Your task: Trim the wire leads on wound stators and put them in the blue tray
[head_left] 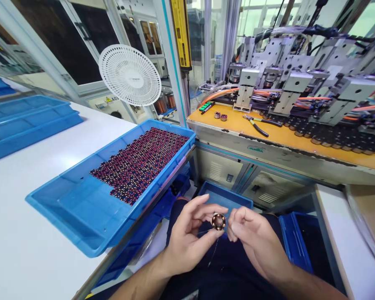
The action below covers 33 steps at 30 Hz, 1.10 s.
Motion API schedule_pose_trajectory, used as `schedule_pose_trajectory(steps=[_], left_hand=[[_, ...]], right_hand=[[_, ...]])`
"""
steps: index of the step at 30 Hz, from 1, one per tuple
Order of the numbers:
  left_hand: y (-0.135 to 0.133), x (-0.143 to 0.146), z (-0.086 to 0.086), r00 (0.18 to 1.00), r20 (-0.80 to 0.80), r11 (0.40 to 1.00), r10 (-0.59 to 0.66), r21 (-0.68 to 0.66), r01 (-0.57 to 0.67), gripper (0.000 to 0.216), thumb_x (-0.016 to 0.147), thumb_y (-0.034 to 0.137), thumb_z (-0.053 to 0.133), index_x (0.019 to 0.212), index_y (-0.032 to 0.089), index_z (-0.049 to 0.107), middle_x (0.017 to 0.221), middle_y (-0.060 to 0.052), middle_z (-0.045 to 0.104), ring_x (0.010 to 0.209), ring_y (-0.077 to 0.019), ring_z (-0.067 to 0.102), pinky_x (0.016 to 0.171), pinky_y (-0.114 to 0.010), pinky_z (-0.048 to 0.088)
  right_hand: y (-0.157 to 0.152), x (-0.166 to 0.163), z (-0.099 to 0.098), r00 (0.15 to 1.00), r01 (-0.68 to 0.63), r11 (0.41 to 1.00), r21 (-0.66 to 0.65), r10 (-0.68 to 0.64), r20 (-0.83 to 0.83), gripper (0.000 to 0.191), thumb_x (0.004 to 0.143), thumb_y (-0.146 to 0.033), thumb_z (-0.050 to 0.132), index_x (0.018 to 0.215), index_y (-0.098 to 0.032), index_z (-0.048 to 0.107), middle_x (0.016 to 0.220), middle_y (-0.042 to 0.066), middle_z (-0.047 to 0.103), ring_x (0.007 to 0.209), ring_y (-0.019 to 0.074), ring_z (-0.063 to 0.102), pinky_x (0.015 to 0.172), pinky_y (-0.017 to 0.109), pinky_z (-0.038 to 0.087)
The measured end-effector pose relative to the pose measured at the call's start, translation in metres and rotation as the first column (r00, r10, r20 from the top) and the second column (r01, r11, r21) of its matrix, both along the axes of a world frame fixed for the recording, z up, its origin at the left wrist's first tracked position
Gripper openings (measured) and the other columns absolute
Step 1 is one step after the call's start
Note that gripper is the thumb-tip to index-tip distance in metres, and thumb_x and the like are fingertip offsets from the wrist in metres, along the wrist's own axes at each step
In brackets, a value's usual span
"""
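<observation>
My left hand (190, 235) holds a small round motor stator (218, 221) between thumb and fingers, above my lap. Copper windings ring its open centre. Thin wire ends (213, 252) trail from it downward, and another sticks out to the left. Close to the stator's right side is my right hand (253, 233), with thumb and fingertips pinched together. Whatever those fingertips grip, perhaps a fine wire, is too small to make out. To the left, a blue tray (81, 208) carries many similar stators (143, 166) packed in rows.
A machine (287, 79) stands at the right over an orange bench top (212, 121) bearing pliers (258, 125), two loose stators (221, 116) and a row of dark parts. A white fan (129, 75) is behind the tray. Blue bins (296, 241) sit low around my knees.
</observation>
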<state>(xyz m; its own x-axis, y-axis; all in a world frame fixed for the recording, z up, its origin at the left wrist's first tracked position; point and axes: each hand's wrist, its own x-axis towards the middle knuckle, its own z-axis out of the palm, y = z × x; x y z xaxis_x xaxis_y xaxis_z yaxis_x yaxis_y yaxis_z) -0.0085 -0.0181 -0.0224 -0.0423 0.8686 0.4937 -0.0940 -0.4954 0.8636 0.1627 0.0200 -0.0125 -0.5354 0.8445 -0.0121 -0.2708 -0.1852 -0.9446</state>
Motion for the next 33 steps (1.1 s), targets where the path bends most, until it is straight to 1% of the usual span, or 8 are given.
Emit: schedule_pose_trajectory(steps=[3, 6, 10, 15, 20, 25, 31, 33], left_hand=[[-0.002, -0.002, 0.0, 0.999, 0.016, 0.999, -0.042, -0.019, 0.043, 0.073, 0.083, 0.0, 0.066, 0.142, 0.036, 0.042, 0.12, -0.004, 0.073, 0.1, -0.0137, 0.072, 0.088, -0.022, 0.058], [-0.005, -0.002, 0.0, 0.994, -0.074, 0.996, -0.084, -0.008, 0.084, 0.072, 0.087, 0.0, 0.061, 0.145, 0.037, 0.038, 0.125, -0.007, 0.07, 0.108, -0.0174, 0.07, 0.094, -0.029, 0.058], [-0.006, -0.001, 0.0, 0.983, -0.15, 0.995, -0.103, -0.014, 0.102, 0.07, 0.089, 0.002, 0.058, 0.147, 0.036, 0.036, 0.128, -0.009, 0.069, 0.115, -0.0215, 0.067, 0.097, -0.034, 0.056], [-0.001, 0.004, -0.001, 0.989, 0.079, 0.99, -0.124, -0.052, 0.128, 0.066, 0.083, 0.004, 0.068, 0.138, 0.036, 0.049, 0.116, -0.005, 0.07, 0.097, -0.0148, 0.071, 0.085, -0.025, 0.059], [0.005, 0.006, -0.001, 0.89, 0.403, 0.941, -0.213, -0.161, 0.298, 0.051, 0.08, 0.007, 0.074, 0.122, 0.033, 0.061, 0.107, -0.002, 0.074, 0.084, -0.0101, 0.072, 0.079, -0.021, 0.059], [0.003, 0.004, 0.001, 0.895, 0.369, 0.909, -0.249, -0.229, 0.347, 0.031, 0.079, 0.007, 0.075, 0.104, 0.025, 0.074, 0.108, -0.007, 0.075, 0.09, -0.0151, 0.073, 0.083, -0.026, 0.059], [0.004, 0.005, 0.0, 0.886, 0.359, 0.884, -0.293, -0.251, 0.394, 0.036, 0.074, 0.017, 0.081, 0.109, 0.024, 0.076, 0.119, -0.01, 0.064, 0.091, -0.0165, 0.069, 0.083, -0.029, 0.058], [0.006, 0.006, -0.002, 0.875, 0.397, 0.879, -0.279, -0.261, 0.398, 0.037, 0.069, 0.02, 0.085, 0.105, 0.023, 0.077, 0.114, -0.008, 0.063, 0.085, -0.0141, 0.068, 0.079, -0.026, 0.058]], right_hand=[[-0.003, 0.006, 0.0, 0.999, 0.017, 1.0, 0.017, -0.018, 0.033, 0.032, 0.089, -0.043, 0.07, 0.076, -0.017, 0.055, 0.072, -0.001, 0.052, 0.069, 0.0122, 0.047, 0.066, 0.024, 0.04], [-0.001, 0.009, 0.011, 0.991, 0.017, 0.995, 0.101, -0.03, 0.129, 0.028, 0.087, -0.041, 0.073, 0.083, -0.018, 0.058, 0.079, 0.0, 0.054, 0.073, 0.0132, 0.05, 0.069, 0.024, 0.043], [0.002, 0.005, 0.02, 0.98, 0.018, 0.99, 0.138, -0.045, 0.195, 0.028, 0.089, -0.04, 0.069, 0.076, -0.018, 0.057, 0.075, 0.0, 0.056, 0.071, 0.0131, 0.053, 0.068, 0.024, 0.045], [-0.006, -0.003, 0.008, 0.992, 0.084, 0.989, 0.122, -0.095, 0.086, 0.029, 0.09, -0.039, 0.069, 0.073, -0.018, 0.058, 0.071, -0.001, 0.052, 0.067, 0.0117, 0.05, 0.064, 0.022, 0.043], [-0.011, 0.0, 0.001, 0.993, 0.108, 0.983, 0.149, -0.114, 0.028, 0.033, 0.095, -0.04, 0.062, 0.072, -0.017, 0.056, 0.072, 0.0, 0.052, 0.07, 0.0123, 0.05, 0.069, 0.024, 0.043], [0.0, 0.012, 0.018, 0.987, 0.008, 0.986, 0.167, -0.035, 0.157, 0.029, 0.092, -0.043, 0.066, 0.081, -0.018, 0.058, 0.077, 0.0, 0.055, 0.07, 0.0121, 0.051, 0.066, 0.023, 0.043], [0.003, 0.012, 0.027, 0.96, -0.022, 0.983, 0.18, -0.029, 0.277, 0.027, 0.092, -0.036, 0.061, 0.074, -0.017, 0.057, 0.07, -0.001, 0.056, 0.064, 0.0105, 0.051, 0.061, 0.021, 0.043], [0.002, 0.011, 0.025, 0.957, -0.023, 0.98, 0.199, -0.036, 0.287, 0.026, 0.092, -0.035, 0.06, 0.072, -0.017, 0.057, 0.068, -0.001, 0.054, 0.062, 0.0101, 0.049, 0.06, 0.021, 0.042]])
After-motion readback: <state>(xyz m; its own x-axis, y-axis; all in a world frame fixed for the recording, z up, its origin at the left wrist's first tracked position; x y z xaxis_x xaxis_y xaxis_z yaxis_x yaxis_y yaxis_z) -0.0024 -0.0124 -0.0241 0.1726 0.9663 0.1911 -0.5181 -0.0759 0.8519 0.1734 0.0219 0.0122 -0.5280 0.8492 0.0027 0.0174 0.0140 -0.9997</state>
